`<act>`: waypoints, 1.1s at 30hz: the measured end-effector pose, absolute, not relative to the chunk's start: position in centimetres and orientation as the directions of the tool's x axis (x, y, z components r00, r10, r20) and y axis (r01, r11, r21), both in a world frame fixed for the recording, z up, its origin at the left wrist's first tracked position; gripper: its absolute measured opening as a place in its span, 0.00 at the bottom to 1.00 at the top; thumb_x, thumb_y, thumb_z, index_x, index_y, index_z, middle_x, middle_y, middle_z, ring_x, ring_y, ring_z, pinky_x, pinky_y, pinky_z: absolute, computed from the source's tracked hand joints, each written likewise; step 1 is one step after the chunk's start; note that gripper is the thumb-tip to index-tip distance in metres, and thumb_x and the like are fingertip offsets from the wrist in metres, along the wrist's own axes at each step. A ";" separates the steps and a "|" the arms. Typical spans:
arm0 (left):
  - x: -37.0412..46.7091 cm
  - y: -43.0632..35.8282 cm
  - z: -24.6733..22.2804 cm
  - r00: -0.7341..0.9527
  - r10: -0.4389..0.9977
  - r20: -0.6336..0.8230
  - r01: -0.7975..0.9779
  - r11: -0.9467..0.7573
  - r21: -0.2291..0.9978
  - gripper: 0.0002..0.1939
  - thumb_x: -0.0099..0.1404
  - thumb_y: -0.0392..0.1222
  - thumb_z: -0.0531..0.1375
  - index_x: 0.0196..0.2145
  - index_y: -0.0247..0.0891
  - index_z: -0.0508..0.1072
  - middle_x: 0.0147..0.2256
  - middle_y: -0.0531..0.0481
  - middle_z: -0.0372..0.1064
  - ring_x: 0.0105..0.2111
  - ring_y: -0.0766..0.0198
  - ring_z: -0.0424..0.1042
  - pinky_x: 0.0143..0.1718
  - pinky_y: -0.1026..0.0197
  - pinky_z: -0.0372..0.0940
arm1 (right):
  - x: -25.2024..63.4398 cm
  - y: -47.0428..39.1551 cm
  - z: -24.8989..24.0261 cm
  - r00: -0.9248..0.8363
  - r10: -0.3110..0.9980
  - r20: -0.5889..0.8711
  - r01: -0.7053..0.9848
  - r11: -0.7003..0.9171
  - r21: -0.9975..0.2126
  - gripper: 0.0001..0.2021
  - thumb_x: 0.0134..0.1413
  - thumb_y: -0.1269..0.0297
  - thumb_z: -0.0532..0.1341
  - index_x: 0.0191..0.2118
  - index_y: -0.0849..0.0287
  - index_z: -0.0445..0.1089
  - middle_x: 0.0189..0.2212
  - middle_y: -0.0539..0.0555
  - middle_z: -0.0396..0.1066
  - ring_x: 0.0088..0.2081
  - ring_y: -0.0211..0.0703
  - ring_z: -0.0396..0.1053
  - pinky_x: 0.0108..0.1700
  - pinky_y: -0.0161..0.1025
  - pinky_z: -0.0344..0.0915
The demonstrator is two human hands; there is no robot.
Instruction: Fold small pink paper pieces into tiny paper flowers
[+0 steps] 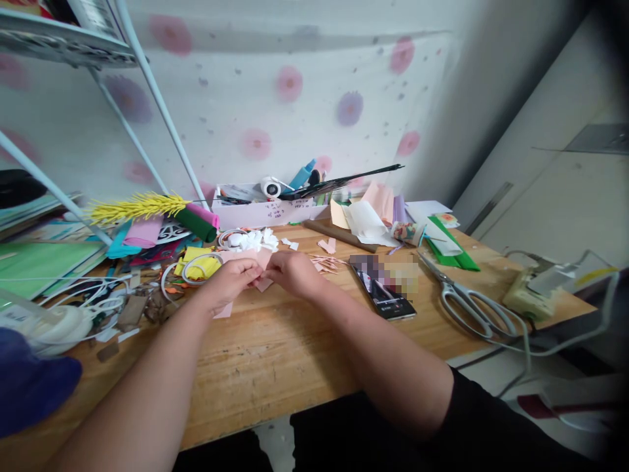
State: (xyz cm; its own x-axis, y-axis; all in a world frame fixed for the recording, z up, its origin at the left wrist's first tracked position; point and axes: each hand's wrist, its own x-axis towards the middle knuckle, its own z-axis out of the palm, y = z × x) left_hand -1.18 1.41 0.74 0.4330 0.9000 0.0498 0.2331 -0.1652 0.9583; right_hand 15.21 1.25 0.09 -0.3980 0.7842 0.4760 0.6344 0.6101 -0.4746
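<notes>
The pink paper (pixel 263 257) lies at your eleven o'clock, by your left hand (pixel 242 276) and right hand (pixel 289 272) — both pinched shut, any grip too small to tell. White pieces (pixel 253 240) sit just beyond; phone (pixel 386 292), one o'clock — scissors (pixel 469 305), two.

Clockwise from the joined bare hands, two in number, left hand (pixel 236 275) and right hand (pixel 295 272), there lie one long white paper box (pixel 289 214) at twelve o'clock, one blue plastic bottle (pixel 302 176) at one, one brown paper-like roll (pixel 339 236) between two and three, one black rectangular phone (pixel 388 298) and one pair of grey-handled metal scissors (pixel 464 298) near three, and one dark green roll (pixel 195 223) at ten. Slim pale-pink strips (pixel 328 263) toward three overlap too much to count.
</notes>
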 end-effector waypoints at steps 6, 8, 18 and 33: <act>-1.5 1.6 0.3 0.450 0.880 0.153 0.060 -0.201 0.978 0.10 0.53 0.44 0.57 0.24 0.35 0.63 0.24 0.53 0.62 0.26 0.68 0.63 0.29 0.64 0.60 | 15.1 1.5 -0.2 -0.382 0.851 0.360 0.235 0.466 -0.853 0.13 0.44 0.56 0.58 0.22 0.62 0.63 0.19 0.47 0.61 0.22 0.31 0.57 0.25 0.30 0.53; -1.4 1.6 0.2 0.427 0.877 0.218 0.077 -0.276 0.958 0.09 0.53 0.44 0.57 0.25 0.35 0.63 0.24 0.53 0.62 0.26 0.68 0.63 0.29 0.64 0.59 | 14.7 1.3 -0.1 -0.369 0.886 0.280 0.033 0.314 -0.949 0.16 0.43 0.53 0.58 0.22 0.62 0.61 0.17 0.46 0.58 0.20 0.31 0.56 0.24 0.30 0.54; -1.2 2.1 -0.1 0.370 0.809 0.457 0.491 -0.587 0.644 0.06 0.53 0.41 0.56 0.27 0.36 0.67 0.28 0.52 0.64 0.30 0.65 0.63 0.32 0.63 0.58 | 14.3 2.4 -2.2 -0.246 0.942 0.226 0.007 0.235 -0.972 0.14 0.42 0.55 0.59 0.22 0.62 0.61 0.16 0.46 0.59 0.19 0.31 0.56 0.24 0.31 0.56; -1.2 2.1 0.0 0.411 0.779 0.473 0.610 -0.621 0.492 0.05 0.53 0.38 0.55 0.22 0.36 0.64 0.24 0.53 0.62 0.27 0.66 0.60 0.28 0.65 0.54 | 14.4 2.8 -2.7 -0.247 0.936 0.251 0.208 0.305 -0.929 0.15 0.45 0.54 0.55 0.23 0.62 0.62 0.17 0.47 0.61 0.21 0.32 0.58 0.24 0.30 0.55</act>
State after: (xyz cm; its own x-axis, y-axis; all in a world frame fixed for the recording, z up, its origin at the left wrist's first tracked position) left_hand -1.20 2.07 0.04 0.4114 0.7793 0.4728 0.6101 -0.6208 0.4924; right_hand 14.41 2.82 -2.69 -0.2474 0.9358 0.2512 0.2082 0.3046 -0.9295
